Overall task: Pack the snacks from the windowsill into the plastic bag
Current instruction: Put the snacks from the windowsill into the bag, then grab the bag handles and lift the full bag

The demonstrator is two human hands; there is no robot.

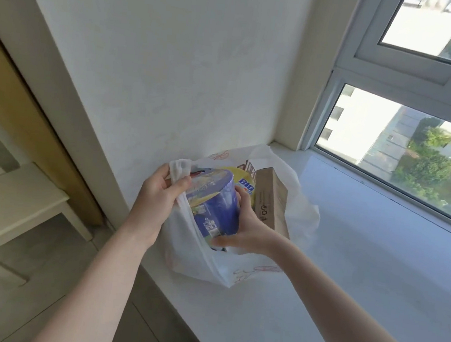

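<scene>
Looking down from your head: your left hand [160, 194] pinches the handle of the plastic bag [194, 260] and holds it open. Your right hand [244, 230] wraps around the blue cup [215, 203], which is halfway into the bag on the windowsill [349, 258]. The bag sits near the edge, so a hard push could tip it off. The cup stands almost straight, top end up.

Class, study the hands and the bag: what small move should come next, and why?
Probably lower the blue cup into the plastic bag and let go: the right hand grips it in the bag's mouth, which the left hand holds open by a handle.
</scene>
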